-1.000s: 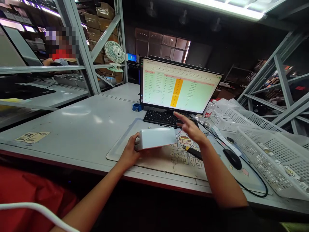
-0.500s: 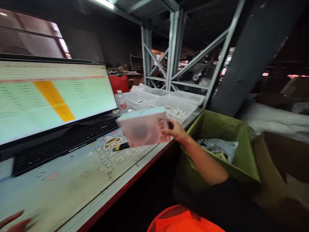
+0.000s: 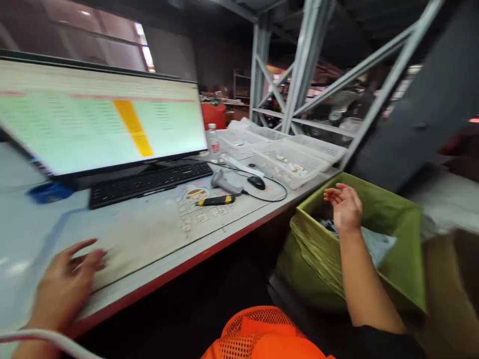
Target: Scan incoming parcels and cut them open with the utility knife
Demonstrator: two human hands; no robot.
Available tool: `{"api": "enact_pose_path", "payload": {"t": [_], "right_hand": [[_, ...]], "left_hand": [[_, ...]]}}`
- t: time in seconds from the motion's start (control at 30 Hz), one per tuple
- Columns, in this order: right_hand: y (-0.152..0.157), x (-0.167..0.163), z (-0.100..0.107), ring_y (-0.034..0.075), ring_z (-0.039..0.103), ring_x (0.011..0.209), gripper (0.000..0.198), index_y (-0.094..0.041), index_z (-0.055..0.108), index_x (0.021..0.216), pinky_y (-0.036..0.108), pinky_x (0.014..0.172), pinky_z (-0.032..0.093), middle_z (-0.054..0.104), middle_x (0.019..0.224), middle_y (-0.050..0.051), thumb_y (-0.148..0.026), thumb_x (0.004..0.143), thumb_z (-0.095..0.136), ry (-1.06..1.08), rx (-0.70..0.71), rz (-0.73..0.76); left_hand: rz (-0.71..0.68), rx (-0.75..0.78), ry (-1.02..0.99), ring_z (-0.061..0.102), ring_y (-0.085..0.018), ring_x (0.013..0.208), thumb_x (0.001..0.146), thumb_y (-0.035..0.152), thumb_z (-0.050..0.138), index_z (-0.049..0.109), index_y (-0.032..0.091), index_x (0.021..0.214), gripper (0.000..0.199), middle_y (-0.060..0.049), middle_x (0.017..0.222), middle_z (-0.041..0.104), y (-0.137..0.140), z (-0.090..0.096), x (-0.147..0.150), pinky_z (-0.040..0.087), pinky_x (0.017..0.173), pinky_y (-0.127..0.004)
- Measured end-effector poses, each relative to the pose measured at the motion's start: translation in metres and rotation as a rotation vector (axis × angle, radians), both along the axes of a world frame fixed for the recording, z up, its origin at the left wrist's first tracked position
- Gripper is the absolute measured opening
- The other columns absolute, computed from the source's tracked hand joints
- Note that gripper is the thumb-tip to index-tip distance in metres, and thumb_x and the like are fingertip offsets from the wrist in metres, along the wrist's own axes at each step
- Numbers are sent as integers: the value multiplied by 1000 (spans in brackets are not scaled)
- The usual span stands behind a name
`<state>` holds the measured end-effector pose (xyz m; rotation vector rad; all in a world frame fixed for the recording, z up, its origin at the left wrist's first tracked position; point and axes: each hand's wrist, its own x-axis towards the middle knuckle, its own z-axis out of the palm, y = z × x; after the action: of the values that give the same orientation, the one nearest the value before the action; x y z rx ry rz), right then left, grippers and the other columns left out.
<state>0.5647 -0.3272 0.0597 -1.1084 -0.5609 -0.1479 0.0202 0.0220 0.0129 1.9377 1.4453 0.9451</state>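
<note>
My right hand [image 3: 346, 207] is raised over the green bin [image 3: 318, 269], fingers loosely curled and apart, holding nothing. Inside the bin, partly behind my forearm, lies a pale plastic package [image 3: 377, 243]. At the lower left, my left hand [image 3: 69, 276] hovers at the table's front edge with its fingers apart and nothing in it. On the table mat between the hands lie a yellow-and-black utility knife [image 3: 216, 200], a grey barcode scanner [image 3: 225, 183] and a black mouse [image 3: 256, 182].
A monitor [image 3: 101, 114] stands behind a black keyboard [image 3: 149, 183]. White plastic baskets [image 3: 284, 159] and a water bottle [image 3: 213, 139] are at the back. Metal shelf posts [image 3: 305, 65] rise behind. A cardboard box [image 3: 445, 279] is at far right. A pale cable [image 3: 48, 336] crosses lower left.
The pink box that my right hand held over the table is out of that hand and no longer in sight. That hand is now over the bin. More of my left hand shows.
</note>
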Motion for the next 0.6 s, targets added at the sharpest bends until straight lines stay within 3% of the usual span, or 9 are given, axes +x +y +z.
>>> {"api": "enact_pose_path", "payload": {"t": [0.1, 0.2, 0.27, 0.37, 0.6], "right_hand": [[119, 6, -5, 22, 72, 81, 45, -19, 67, 112, 36, 75, 60, 77, 92, 8, -56, 88, 71, -231, -345, 125], [220, 11, -6, 27, 71, 109, 43, -15, 69, 122, 45, 101, 57, 77, 120, 16, -45, 92, 63, -586, -754, 162], [262, 15, -11, 31, 64, 127, 45, -12, 71, 125, 49, 117, 46, 71, 136, 18, -37, 88, 65, -727, -884, 189], [287, 25, -32, 37, 60, 132, 50, -9, 72, 125, 56, 121, 40, 68, 140, 22, -36, 84, 67, -772, -923, 229], [300, 77, -114, 36, 66, 123, 59, -16, 65, 138, 51, 110, 52, 67, 140, 17, -52, 95, 48, -966, -1068, 43]], "left_hand": [[71, -101, -135, 79, -31, 96, 88, 71, 61, 64, 31, 124, 53, 1, 96, 78, 2, -3, -9, 59, 106, -57], [104, -113, -171, 78, -32, 90, 84, 72, 60, 67, 21, 125, 66, -7, 94, 78, 7, -6, -6, 59, 103, -56], [120, -107, -198, 77, -31, 87, 81, 77, 62, 68, 18, 125, 74, -10, 94, 78, 8, -7, -5, 59, 100, -54], [114, -97, -237, 76, -29, 84, 76, 84, 63, 69, 16, 121, 82, -12, 94, 78, 6, -9, -8, 61, 92, -48], [58, -70, -243, 75, -29, 91, 82, 83, 63, 69, 17, 119, 76, -12, 93, 76, 10, -20, -14, 60, 88, -44]]}}
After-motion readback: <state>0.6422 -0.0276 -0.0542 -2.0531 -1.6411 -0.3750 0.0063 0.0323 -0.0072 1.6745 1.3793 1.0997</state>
